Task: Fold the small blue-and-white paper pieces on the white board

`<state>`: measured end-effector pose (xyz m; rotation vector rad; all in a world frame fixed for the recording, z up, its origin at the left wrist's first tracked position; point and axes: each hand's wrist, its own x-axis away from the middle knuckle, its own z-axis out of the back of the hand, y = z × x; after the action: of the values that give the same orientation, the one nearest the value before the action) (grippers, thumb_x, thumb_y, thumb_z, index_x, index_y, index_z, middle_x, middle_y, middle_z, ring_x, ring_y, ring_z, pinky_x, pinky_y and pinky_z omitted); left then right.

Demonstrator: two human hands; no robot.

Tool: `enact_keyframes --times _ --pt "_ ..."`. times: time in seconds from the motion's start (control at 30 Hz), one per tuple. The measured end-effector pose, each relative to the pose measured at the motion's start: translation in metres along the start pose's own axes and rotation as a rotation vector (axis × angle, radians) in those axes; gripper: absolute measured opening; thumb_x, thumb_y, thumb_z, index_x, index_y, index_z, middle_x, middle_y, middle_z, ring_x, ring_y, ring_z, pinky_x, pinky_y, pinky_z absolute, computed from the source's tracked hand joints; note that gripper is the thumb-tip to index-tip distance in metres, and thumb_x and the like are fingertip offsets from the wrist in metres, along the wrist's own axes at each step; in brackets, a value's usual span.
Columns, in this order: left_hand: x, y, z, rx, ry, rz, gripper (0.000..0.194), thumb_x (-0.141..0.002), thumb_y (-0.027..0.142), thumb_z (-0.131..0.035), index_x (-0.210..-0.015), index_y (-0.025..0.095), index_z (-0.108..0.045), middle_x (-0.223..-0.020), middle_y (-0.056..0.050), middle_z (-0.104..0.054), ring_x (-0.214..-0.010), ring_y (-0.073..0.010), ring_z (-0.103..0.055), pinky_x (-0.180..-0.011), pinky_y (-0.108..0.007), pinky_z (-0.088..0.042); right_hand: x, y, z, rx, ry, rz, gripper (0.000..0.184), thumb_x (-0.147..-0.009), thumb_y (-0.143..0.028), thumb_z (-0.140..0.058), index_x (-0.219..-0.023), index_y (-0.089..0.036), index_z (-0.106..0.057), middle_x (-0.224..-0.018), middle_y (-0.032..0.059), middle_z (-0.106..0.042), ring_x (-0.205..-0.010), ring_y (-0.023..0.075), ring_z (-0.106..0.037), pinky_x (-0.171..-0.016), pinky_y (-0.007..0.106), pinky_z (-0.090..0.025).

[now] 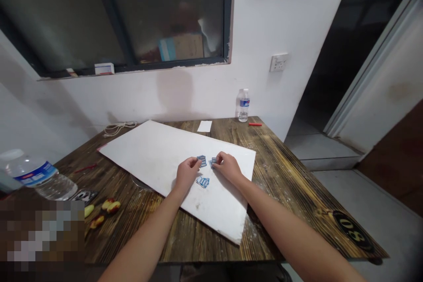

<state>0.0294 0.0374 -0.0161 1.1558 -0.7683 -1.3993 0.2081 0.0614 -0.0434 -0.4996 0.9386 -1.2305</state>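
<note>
Both my hands rest on a white board (155, 150) that lies across a dark wooden table (284, 176). My left hand (186, 173) is curled, its fingertips pinching a small blue piece (201, 160). My right hand (227, 167) is also curled, its fingers closed on another small blue piece (213, 161) right beside the first. A third group of blue pieces (202, 181) lies loose on the board just below and between my hands.
A water bottle (243, 105) stands at the table's far edge, with a white paper slip (204, 126) and a red pen (254, 124) near it. Another bottle (38, 176) lies at the left by red-yellow bits (110, 205). A white cable (117, 128) lies far left.
</note>
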Motion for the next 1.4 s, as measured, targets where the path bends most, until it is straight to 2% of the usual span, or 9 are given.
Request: enact_keyframes --times 0.13,0.3,0.43,0.67,0.77,0.9,1.0,1.17,1.4 --pt "0.0 0.0 0.0 0.012 -0.001 0.011 0.025 -0.072 0.039 -0.064 -0.075 0.014 -0.065 -0.064 -0.001 -0.06 -0.059 -0.0125 -0.056 -0.046 -0.02 -0.05 0.0 -0.003 0.002 0.114 0.067 -0.017 0.016 -0.075 -0.031 -0.066 -0.067 -0.021 -0.056 -0.07 -0.0004 -0.062 -0.075 0.0177 -0.052 -0.066 0.027 -0.032" --pt "0.0 0.001 0.0 0.011 0.006 0.019 0.025 -0.072 0.039 -0.064 -0.074 0.014 -0.065 -0.062 -0.001 -0.059 -0.057 -0.0122 -0.055 -0.045 -0.02 -0.049 0.001 -0.004 0.005 0.162 0.153 -0.08 0.025 -0.087 -0.036 -0.054 -0.067 -0.021 -0.06 -0.068 0.0031 -0.063 -0.071 0.0185 -0.052 -0.068 0.03 -0.03" --pt "0.001 0.003 0.0 0.032 0.007 0.025 0.026 -0.07 0.04 -0.065 -0.073 0.014 -0.065 -0.062 -0.001 -0.06 -0.057 -0.0127 -0.055 -0.045 -0.021 -0.049 0.001 -0.007 0.007 0.055 0.058 -0.022 0.025 -0.089 -0.031 -0.051 -0.07 -0.022 -0.065 -0.072 0.0039 -0.068 -0.078 0.0199 -0.054 -0.071 0.031 -0.033" --pt "-0.002 -0.003 0.002 -0.022 0.007 -0.041 0.026 -0.074 0.041 -0.063 -0.074 0.015 -0.065 -0.061 0.0 -0.059 -0.057 -0.0113 -0.053 -0.049 -0.02 -0.046 0.002 -0.009 0.004 -0.162 -0.166 0.193 0.02 -0.089 -0.025 -0.051 -0.088 -0.024 -0.071 -0.087 0.0019 -0.07 -0.091 0.0183 -0.056 -0.082 0.029 -0.039" --pt "-0.001 -0.002 0.001 -0.012 0.001 -0.02 0.026 -0.074 0.041 -0.063 -0.075 0.015 -0.065 -0.062 0.0 -0.059 -0.058 -0.012 -0.054 -0.048 -0.02 -0.046 0.002 -0.011 0.005 -0.13 -0.086 0.155 0.022 -0.09 -0.023 -0.047 -0.09 -0.024 -0.069 -0.087 0.0016 -0.071 -0.091 0.0195 -0.055 -0.083 0.031 -0.038" --pt "0.0 -0.001 0.0 0.003 0.003 0.002 0.027 -0.072 0.041 -0.064 -0.074 0.014 -0.065 -0.062 0.0 -0.058 -0.058 -0.0126 -0.054 -0.047 -0.02 -0.046 0.002 -0.011 0.008 0.061 0.037 0.035 0.025 -0.09 -0.022 -0.046 -0.083 -0.022 -0.069 -0.08 0.004 -0.07 -0.086 0.0219 -0.055 -0.079 0.033 -0.035" --pt "-0.001 -0.003 0.001 0.007 0.002 -0.003 0.028 -0.073 0.042 -0.064 -0.075 0.014 -0.064 -0.063 0.0 -0.059 -0.059 -0.0124 -0.053 -0.047 -0.02 -0.045 0.002 -0.01 0.007 0.125 -0.004 0.11 0.024 -0.089 -0.022 -0.049 -0.077 -0.022 -0.07 -0.078 0.0042 -0.069 -0.082 0.0205 -0.055 -0.078 0.032 -0.034" --pt "-0.002 -0.005 0.001 0.007 -0.007 -0.02 0.027 -0.074 0.041 -0.063 -0.075 0.014 -0.064 -0.062 0.0 -0.058 -0.058 -0.0119 -0.054 -0.048 -0.02 -0.044 0.004 -0.013 0.005 0.028 -0.118 0.232 0.023 -0.089 -0.021 -0.049 -0.083 -0.024 -0.072 -0.082 0.0033 -0.068 -0.084 0.0186 -0.057 -0.081 0.031 -0.037" --pt "0.0 -0.003 0.001 -0.019 -0.04 -0.018 0.025 -0.074 0.04 -0.064 -0.076 0.015 -0.065 -0.062 0.001 -0.059 -0.058 -0.0122 -0.054 -0.052 -0.022 -0.044 0.003 -0.012 0.006 -0.13 -0.071 0.233 0.011 -0.085 -0.031 -0.061 -0.086 -0.024 -0.069 -0.085 0.0033 -0.068 -0.087 0.0203 -0.055 -0.082 0.034 -0.039"
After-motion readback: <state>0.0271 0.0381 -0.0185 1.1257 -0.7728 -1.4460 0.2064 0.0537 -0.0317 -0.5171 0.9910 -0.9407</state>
